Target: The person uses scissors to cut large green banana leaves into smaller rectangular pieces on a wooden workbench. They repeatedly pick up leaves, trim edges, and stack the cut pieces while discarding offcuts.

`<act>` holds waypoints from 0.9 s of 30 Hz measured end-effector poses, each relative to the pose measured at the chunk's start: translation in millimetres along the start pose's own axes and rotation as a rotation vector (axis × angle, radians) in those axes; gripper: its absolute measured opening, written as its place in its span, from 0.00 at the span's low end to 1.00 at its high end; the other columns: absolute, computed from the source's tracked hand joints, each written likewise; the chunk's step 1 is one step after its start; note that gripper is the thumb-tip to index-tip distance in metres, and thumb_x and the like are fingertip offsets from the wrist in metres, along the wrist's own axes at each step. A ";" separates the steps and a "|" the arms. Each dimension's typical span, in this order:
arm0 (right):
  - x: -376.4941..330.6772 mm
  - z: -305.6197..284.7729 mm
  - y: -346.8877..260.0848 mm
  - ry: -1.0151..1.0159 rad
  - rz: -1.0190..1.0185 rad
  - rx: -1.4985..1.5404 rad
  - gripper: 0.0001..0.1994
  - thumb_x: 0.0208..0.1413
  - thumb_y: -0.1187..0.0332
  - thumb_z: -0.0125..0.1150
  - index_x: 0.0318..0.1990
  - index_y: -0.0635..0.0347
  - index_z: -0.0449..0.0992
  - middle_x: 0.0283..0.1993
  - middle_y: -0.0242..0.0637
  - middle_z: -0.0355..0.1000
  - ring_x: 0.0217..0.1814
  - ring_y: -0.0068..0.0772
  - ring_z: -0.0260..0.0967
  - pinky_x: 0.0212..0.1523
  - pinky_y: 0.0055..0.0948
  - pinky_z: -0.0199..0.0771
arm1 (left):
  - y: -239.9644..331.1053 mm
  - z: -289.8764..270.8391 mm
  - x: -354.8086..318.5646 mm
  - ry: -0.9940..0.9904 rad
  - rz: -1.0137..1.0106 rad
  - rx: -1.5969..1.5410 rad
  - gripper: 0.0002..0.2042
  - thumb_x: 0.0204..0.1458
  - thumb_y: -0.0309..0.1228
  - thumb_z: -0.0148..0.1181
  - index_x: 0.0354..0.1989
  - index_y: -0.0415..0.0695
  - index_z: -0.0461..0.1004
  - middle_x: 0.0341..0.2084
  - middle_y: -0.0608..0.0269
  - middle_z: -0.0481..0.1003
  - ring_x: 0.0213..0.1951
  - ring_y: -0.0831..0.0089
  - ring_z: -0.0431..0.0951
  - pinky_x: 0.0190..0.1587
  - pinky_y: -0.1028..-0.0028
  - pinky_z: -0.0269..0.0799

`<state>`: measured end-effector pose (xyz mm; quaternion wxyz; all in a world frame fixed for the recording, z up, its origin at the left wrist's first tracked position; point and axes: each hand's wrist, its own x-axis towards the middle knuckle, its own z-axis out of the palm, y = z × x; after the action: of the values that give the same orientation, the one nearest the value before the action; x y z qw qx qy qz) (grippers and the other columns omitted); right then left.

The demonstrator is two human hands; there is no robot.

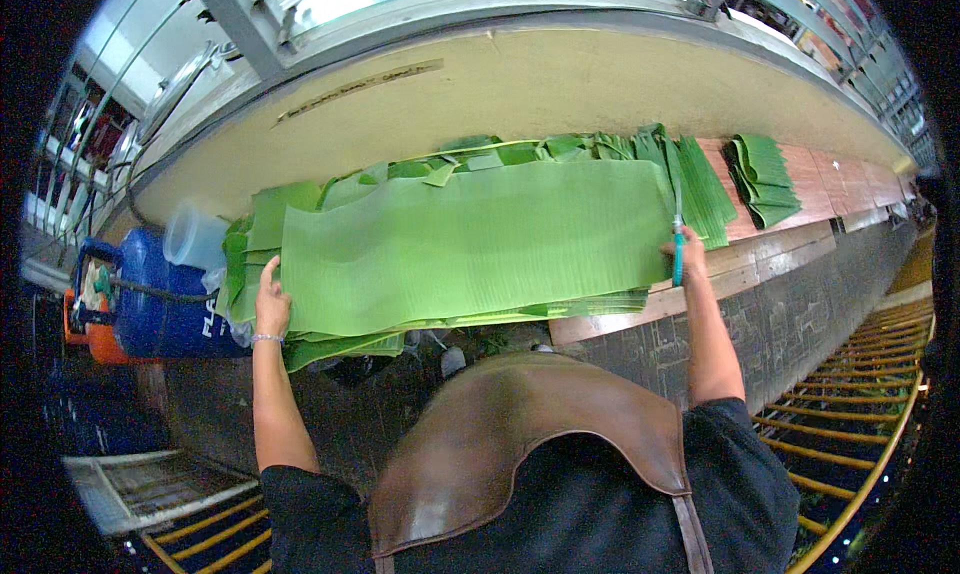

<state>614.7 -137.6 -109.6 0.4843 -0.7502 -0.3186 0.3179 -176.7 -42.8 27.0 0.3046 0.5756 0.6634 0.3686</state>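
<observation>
A long, wide piece of banana leaf stretches between my two hands, over other leaves. At its left edge, my left hand is closed on the leaf, with the thumb toward it; a bracelet circles that wrist. My right hand grips a teal-handled knife at the leaf's right end. The thin metal blade points away from me along that edge. Part of the right hand's fingers is hidden, so whether they also touch the leaf is unclear. More cut leaves lie underneath and along the back.
A folded leaf bundle rests on the wood-toned bench to the right. At the left stand a blue drum and a translucent container. A cream wall runs behind; yellow railings are at lower right.
</observation>
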 end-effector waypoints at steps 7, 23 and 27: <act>-4.4 -115.7 -148.4 -0.056 -0.202 0.141 0.21 0.39 0.72 0.65 0.45 0.56 0.70 0.34 0.30 0.67 0.35 0.25 0.66 0.38 0.27 0.68 | 101.4 40.0 -50.0 -0.563 0.040 -0.077 0.32 0.36 0.11 0.47 0.54 0.50 0.73 0.44 0.72 0.67 0.21 0.88 0.57 0.27 0.86 0.60; -168.0 267.3 -212.5 -0.668 -0.310 -0.324 0.30 0.35 0.75 0.71 0.52 0.54 0.72 0.31 0.34 0.71 0.33 0.28 0.67 0.34 0.29 0.71 | 34.4 216.8 -26.3 -0.517 -0.305 -0.633 0.12 0.56 0.30 0.56 0.46 0.40 0.76 0.47 0.59 0.75 0.58 0.71 0.64 0.62 0.70 0.52; -208.2 349.3 -171.1 -0.568 -0.267 -0.364 0.30 0.34 0.72 0.71 0.52 0.58 0.72 0.32 0.43 0.75 0.33 0.31 0.73 0.37 0.32 0.74 | 22.4 225.5 -25.6 -0.408 -0.492 -0.718 0.14 0.58 0.33 0.54 0.49 0.40 0.73 0.47 0.59 0.74 0.58 0.71 0.63 0.62 0.71 0.51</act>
<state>187.3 -62.1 -30.3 0.2722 -0.6577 -0.5869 0.3859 26.1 -35.4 -77.1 0.6863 0.3206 0.5373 0.3709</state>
